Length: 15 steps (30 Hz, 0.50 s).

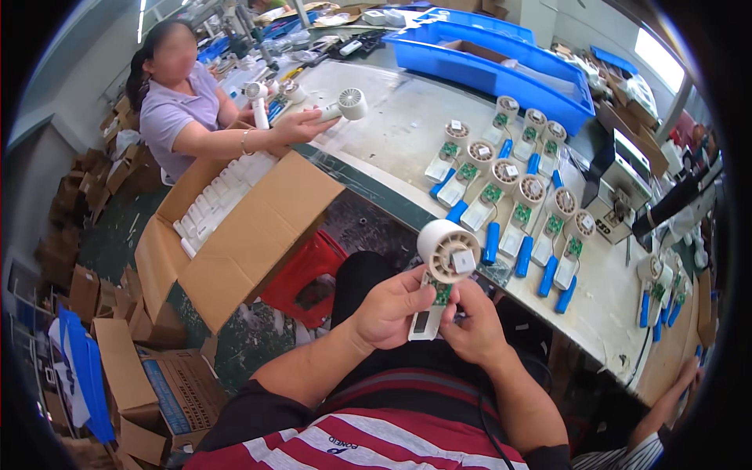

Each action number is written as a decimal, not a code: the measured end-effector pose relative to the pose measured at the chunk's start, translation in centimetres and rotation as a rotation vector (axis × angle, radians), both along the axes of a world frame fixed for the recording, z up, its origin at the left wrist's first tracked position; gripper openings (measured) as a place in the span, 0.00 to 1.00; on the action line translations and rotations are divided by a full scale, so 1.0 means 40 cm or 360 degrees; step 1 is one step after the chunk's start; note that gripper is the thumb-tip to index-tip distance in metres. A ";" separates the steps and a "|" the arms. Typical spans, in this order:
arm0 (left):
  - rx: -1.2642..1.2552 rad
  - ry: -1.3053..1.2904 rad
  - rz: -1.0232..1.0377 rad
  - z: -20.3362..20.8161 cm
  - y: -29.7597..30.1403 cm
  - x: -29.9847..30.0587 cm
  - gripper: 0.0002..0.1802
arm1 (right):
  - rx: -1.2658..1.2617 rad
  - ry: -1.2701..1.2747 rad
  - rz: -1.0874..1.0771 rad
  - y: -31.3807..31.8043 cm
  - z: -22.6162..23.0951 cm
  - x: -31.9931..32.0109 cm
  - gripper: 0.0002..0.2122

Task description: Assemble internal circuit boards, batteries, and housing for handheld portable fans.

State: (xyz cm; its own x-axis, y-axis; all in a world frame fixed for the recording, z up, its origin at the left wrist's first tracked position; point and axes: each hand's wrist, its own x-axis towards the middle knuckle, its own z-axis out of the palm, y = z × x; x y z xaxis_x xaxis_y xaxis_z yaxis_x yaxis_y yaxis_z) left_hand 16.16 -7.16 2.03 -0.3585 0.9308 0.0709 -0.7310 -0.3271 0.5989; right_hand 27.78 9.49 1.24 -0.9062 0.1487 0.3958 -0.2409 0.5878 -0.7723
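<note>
A white handheld fan (443, 249) with its handle laid open is held up in front of my chest. Its round head is at the top, with a small white square piece on the grille, and a green circuit board shows in the handle. My left hand (394, 309) grips the handle from the left, thumb across its front near the board. From the right, my right hand (472, 319) pinches the handle's edge beside the board; whatever else its fingertips touch is hidden. Several similar opened fans (533, 188) with blue battery cells (491, 243) lie in rows on the worktable ahead.
At left, a co-worker (184, 110) holds a white fan (352, 104) over the table (368, 160). An open carton (258, 231) of white parts stands below. Blue bins (493, 74) are at the back, a metal-cased device (619, 184) at right, and a red stool (301, 282) underneath.
</note>
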 end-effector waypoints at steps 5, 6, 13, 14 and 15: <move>-0.0048 0.0016 -0.0105 0.008 -0.009 -0.009 0.29 | -0.0786 -0.0353 0.0224 -0.004 0.017 0.013 0.09; -0.0079 0.0050 -0.0109 0.010 -0.010 -0.010 0.29 | -0.0950 -0.0399 0.0284 -0.002 0.023 0.014 0.09; -0.0042 0.0259 -0.0014 0.039 -0.021 -0.033 0.27 | -0.1123 -0.0455 0.0405 -0.005 0.058 0.020 0.08; -0.0074 0.0331 0.0043 0.046 -0.026 -0.033 0.27 | -0.1078 -0.0451 0.0386 -0.008 0.062 0.024 0.09; -0.0110 0.0404 0.0093 0.052 -0.026 -0.035 0.28 | -0.1038 -0.0444 0.0361 -0.007 0.064 0.028 0.11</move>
